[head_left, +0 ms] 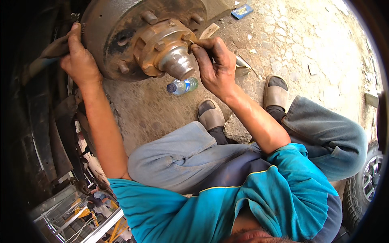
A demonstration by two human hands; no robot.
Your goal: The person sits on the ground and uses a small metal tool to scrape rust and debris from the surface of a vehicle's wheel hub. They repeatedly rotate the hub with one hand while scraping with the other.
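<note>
A rusty wheel hub (pixel 146 52) with studs, a bolted flange and a protruding silver end cap (pixel 178 65) fills the upper middle, mounted on a dark drum (pixel 101 36). My left hand (pixel 81 60) is curled at the drum's left edge, its fingertips around something I cannot make out. My right hand (pixel 214 69) is pinched on a small thin piece (pixel 191 41) against a flange bolt, right of the end cap; what the piece is exactly is too small to tell.
A plastic bottle (pixel 182 86) lies below the hub. Dark underbody parts (pixel 52 121) line the left. A blue flat object (pixel 241 11) and debris lie on the cracked concrete (pixel 291 52). A tyre (pixel 362 182) is at right, a metal frame (pixel 73 214) with clutter lower left.
</note>
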